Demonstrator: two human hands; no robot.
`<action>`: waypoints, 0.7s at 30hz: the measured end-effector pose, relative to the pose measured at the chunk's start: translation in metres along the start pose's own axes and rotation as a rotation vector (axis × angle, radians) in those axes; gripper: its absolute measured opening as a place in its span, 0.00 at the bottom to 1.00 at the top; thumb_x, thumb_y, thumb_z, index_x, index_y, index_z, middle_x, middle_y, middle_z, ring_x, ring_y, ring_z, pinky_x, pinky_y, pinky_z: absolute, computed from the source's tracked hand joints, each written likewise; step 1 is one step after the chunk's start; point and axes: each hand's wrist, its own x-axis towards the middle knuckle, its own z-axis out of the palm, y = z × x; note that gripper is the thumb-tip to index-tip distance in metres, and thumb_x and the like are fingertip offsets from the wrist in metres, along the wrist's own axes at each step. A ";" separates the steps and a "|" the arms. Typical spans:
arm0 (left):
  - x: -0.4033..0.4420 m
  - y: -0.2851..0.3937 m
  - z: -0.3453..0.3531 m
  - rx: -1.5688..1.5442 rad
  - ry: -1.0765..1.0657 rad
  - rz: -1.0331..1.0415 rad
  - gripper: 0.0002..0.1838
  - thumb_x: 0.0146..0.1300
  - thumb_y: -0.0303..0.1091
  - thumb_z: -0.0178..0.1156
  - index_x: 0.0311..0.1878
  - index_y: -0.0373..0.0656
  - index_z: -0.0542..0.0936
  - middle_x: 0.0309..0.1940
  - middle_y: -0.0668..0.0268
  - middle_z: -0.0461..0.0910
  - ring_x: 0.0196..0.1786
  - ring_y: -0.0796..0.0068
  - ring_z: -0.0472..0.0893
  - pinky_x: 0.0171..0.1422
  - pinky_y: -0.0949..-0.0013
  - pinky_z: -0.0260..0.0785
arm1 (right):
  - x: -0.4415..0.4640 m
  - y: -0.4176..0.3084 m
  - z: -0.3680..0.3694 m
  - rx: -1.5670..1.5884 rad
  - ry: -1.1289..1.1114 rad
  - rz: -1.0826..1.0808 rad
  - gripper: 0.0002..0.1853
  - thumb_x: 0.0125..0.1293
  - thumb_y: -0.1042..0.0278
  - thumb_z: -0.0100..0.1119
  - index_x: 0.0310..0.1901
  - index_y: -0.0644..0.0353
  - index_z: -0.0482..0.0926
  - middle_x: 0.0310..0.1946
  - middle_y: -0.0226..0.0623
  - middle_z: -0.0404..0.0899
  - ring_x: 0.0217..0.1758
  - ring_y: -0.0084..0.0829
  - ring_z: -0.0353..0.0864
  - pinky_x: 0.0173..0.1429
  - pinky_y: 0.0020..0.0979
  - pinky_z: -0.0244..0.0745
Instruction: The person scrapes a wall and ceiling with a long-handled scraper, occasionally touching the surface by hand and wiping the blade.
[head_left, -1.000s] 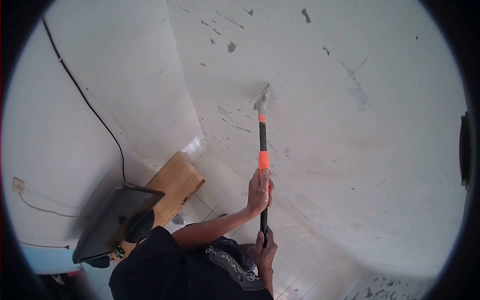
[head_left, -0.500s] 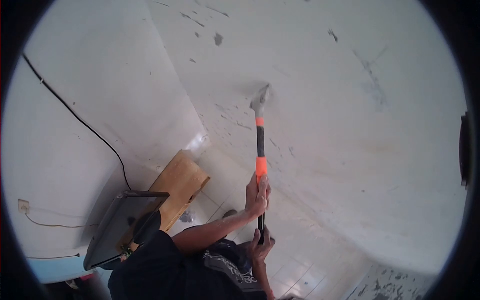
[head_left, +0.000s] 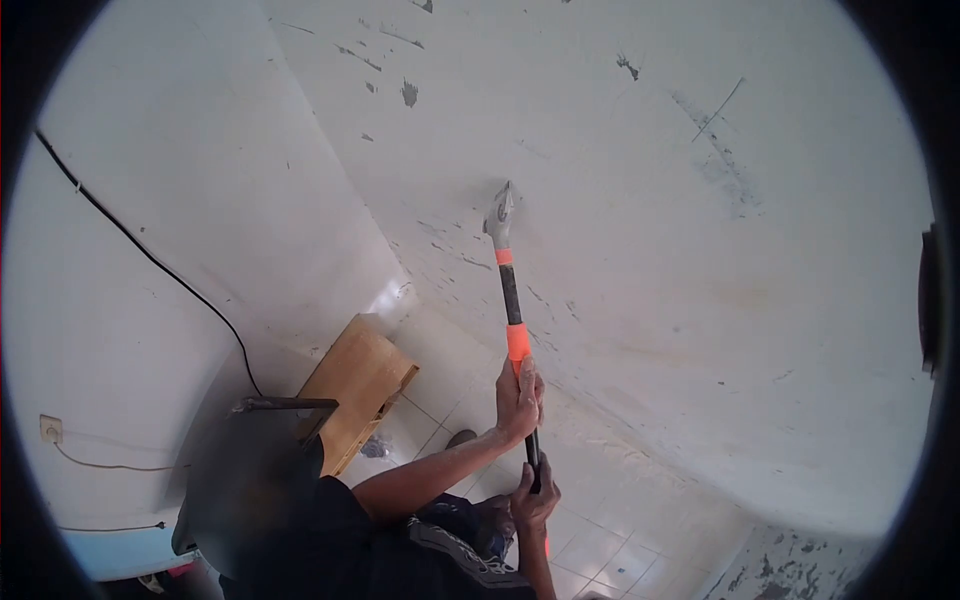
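A long-handled scraper (head_left: 511, 295) with an orange and black handle slants upward toward the white wall (head_left: 640, 260). Its grey metal head is at the wall surface, close to several scraped marks. My left hand (head_left: 519, 402) is closed around the handle just below the wide orange band. Lower down, near the black end of the handle, my right hand (head_left: 535, 497) is wrapped around it.
A wooden cabinet (head_left: 355, 380) stands in the corner at left, with a dark-framed object (head_left: 290, 404) beside it, partly hidden by a dark blur. A black cable (head_left: 150, 230) and a socket (head_left: 51, 429) are on the left wall. Pale tiles (head_left: 600, 555) cover the floor.
The scraper head has moved slightly left and down in the view, and the handle now tilts more. Both hands have shifted a little right and keep their grip. The camera view has shifted slightly.
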 end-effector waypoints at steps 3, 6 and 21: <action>-0.007 0.000 -0.007 -0.007 -0.033 -0.023 0.19 0.84 0.50 0.44 0.41 0.45 0.65 0.19 0.74 0.65 0.11 0.85 0.61 0.11 0.76 0.59 | -0.009 -0.013 -0.004 -0.090 0.037 -0.058 0.19 0.70 0.69 0.63 0.57 0.74 0.82 0.35 0.60 0.86 0.34 0.46 0.89 0.41 0.36 0.81; -0.010 0.003 0.004 -0.046 0.025 -0.035 0.18 0.84 0.50 0.43 0.42 0.45 0.65 0.18 0.74 0.65 0.11 0.84 0.61 0.11 0.75 0.59 | -0.008 -0.016 -0.018 0.044 -0.018 0.137 0.20 0.71 0.68 0.64 0.57 0.75 0.82 0.33 0.58 0.86 0.32 0.40 0.88 0.39 0.34 0.80; -0.017 -0.030 0.025 -0.027 -0.023 0.009 0.21 0.84 0.54 0.42 0.41 0.45 0.65 0.19 0.70 0.66 0.12 0.81 0.64 0.13 0.74 0.61 | 0.001 0.032 -0.040 -0.031 -0.044 0.090 0.21 0.73 0.64 0.65 0.58 0.73 0.82 0.28 0.49 0.84 0.30 0.27 0.84 0.37 0.32 0.78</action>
